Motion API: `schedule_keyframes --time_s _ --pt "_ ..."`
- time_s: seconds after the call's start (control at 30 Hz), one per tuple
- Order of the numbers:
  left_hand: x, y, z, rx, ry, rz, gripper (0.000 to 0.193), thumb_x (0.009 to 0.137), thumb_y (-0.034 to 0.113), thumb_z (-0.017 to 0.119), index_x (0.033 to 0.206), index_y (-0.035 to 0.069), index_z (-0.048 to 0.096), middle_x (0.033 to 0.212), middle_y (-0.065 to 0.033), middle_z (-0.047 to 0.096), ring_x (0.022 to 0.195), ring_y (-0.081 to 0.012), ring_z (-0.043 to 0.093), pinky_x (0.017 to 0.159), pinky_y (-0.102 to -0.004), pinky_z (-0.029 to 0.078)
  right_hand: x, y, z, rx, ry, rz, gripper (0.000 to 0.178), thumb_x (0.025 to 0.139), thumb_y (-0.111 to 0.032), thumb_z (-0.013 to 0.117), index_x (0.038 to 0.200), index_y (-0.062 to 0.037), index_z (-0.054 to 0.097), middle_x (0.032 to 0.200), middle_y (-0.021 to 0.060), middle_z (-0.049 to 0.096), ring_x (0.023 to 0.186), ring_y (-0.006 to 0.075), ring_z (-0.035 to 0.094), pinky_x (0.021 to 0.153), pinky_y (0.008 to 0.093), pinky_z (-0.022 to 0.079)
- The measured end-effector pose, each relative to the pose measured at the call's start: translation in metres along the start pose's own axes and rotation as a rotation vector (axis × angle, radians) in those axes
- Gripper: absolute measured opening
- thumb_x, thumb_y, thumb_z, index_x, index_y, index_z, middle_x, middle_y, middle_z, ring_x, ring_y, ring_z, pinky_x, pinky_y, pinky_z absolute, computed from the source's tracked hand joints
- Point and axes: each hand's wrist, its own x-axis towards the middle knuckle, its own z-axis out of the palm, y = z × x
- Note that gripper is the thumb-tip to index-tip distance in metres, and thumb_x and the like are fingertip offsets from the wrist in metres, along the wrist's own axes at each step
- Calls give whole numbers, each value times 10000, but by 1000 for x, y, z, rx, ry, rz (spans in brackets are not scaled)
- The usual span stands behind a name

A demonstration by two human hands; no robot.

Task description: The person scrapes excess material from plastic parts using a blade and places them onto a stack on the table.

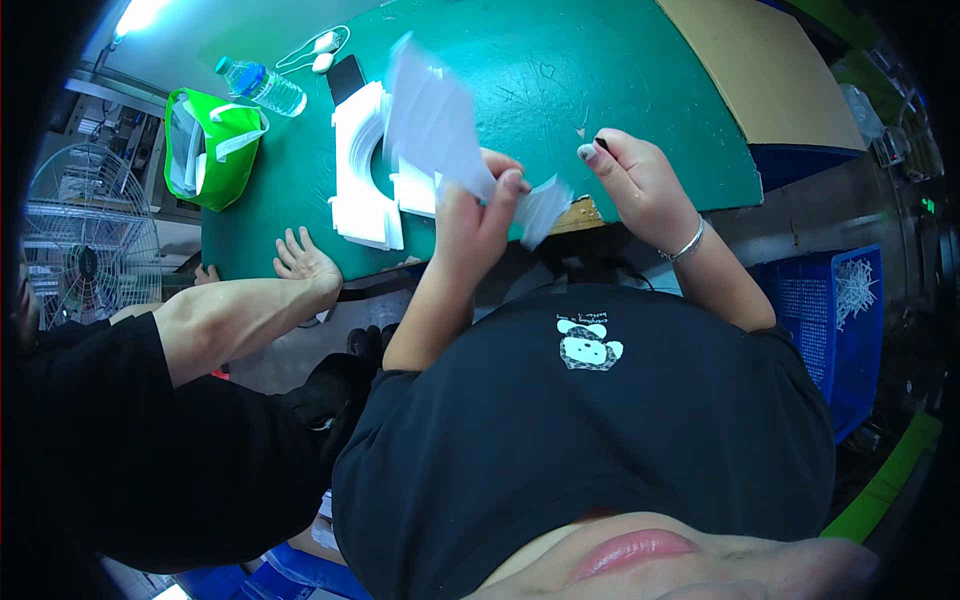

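My left hand (478, 218) is closed around a few thin white sheets (430, 115), raised over the table's near edge. Their upper part fans out blurred, and another white end (545, 210) sticks out to the right of my fingers. To the right, apart from the sheets, my right hand (638, 188) is closed with thumb against forefinger. A small black thing (601, 144) peeks out at its fingertips, too little of it showing to name. Left of my left hand lies a stack of white cut-out pieces (362, 215) with a curved inner edge, partly hidden behind the sheets.
On the green table (560, 80) are a dark phone (346, 79), a water bottle (262, 87), a white cable (322, 50) and a green bag (215, 150). A co-worker's hand (308, 262) rests at the left edge. Right are a cardboard sheet (765, 70) and blue crate (850, 370).
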Motion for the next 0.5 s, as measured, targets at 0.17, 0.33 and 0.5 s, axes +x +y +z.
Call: schedule_keyframes --time_s 0.17,0.33,0.5 --pt "2 6 4 -578 85 -617 312 1014 272 436 1109 -23 472 729 -34 533 657 -94 556 683 -231 425 12 2 4 -69 70 -100 425 965 -343 529 720 -5 451 572 157 409 495 240 421 485 366 346" --pt "0 1 11 -885 -49 -556 319 1019 273 409 1113 -24 476 653 -49 561 656 -122 524 683 -262 412 26 -3 6 -76 163 -203 382 960 -321 550 754 -6 484 581 138 429 499 228 417 478 346 350" --pt "0 1 13 -1079 -119 -447 297 1013 263 424 1093 -13 501 684 -47 567 643 -97 538 654 -241 416 26 -10 3 52 138 -238 309 962 -270 550 814 0 536 606 133 479 514 217 461 487 323 377"
